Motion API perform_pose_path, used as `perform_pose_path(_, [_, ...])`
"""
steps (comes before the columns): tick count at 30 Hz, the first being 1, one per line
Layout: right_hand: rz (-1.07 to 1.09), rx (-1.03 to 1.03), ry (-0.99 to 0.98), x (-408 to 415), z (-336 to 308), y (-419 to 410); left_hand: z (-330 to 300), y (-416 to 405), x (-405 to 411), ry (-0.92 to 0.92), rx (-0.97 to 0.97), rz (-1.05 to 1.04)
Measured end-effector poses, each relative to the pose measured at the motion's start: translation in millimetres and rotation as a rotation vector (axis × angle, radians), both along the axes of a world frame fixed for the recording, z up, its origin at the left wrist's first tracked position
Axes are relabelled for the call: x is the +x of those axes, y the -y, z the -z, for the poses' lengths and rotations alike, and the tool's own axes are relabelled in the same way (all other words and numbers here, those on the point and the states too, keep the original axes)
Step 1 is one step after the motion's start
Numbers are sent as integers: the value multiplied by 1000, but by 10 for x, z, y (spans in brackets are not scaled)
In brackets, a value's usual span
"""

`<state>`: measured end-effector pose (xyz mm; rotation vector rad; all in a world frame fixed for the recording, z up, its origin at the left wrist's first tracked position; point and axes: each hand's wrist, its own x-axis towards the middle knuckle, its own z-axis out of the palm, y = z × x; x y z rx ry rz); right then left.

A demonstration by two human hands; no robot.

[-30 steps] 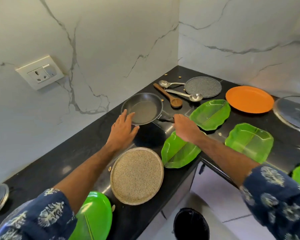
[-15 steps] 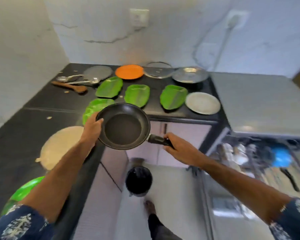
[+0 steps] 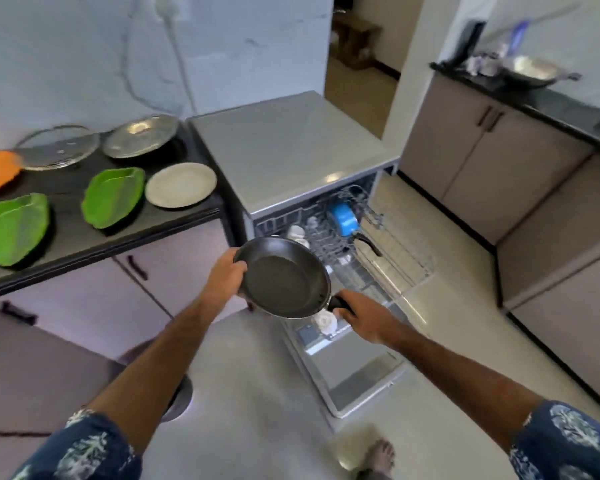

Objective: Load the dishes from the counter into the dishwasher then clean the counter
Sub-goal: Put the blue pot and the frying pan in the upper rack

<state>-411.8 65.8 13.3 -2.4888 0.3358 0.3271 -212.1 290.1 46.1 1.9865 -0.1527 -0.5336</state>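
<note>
Right hand (image 3: 355, 318): I see it clenched around the pan's black handle.
Left hand (image 3: 226, 276): I see it grasping the rim's left edge.
Frying pan (image 3: 284, 280): held in the air above the pulled-out dishwasher rack (image 3: 378, 258).
Rack: a blue pot (image 3: 343, 218) sits inside.
Counter (image 3: 66, 233): 2 green plates (image 3: 113, 195), 1 pale plate (image 3: 181, 184) beside them.

Bright daylight; motion blur throughout; wide-angle bending at edges
</note>
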Motion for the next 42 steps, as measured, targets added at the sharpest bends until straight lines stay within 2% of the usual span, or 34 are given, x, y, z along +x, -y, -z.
perform_pose_path(4, [79, 42, 1, -227, 381, 776, 226, 1025, -172, -173, -20, 37])
perform_pose_path(9, [68, 143, -57, -51, 1002, 1633, 630, 1967, -94, -264, -16, -8])
perform_pose_path(13, [39, 239, -61, 322, 1293, 2025, 893, 2408, 177, -235, 9, -70])
perform_pose_path(18, [102, 310, -32, 902, 1740, 2332, 1231, 2837, 529, -116, 14, -37])
perform_pose_path(27, [218, 308, -93, 1298, 2742, 2468, 2193, 3198, 1041, -113, 49, -7])
perform_pose_path(29, [237, 251, -71, 1301, 2870, 2424, 2340, 3154, 1119, -130, 63, 19])
perform_pose_path(34, [182, -156, -137, 1267, 2948, 2360, 2542, 3149, 1127, -127, 33, 125])
perform_pose_path(42, [108, -408, -177, 1232, 3001, 2369, 2777, 3190, 1026, -126, 6, 123])
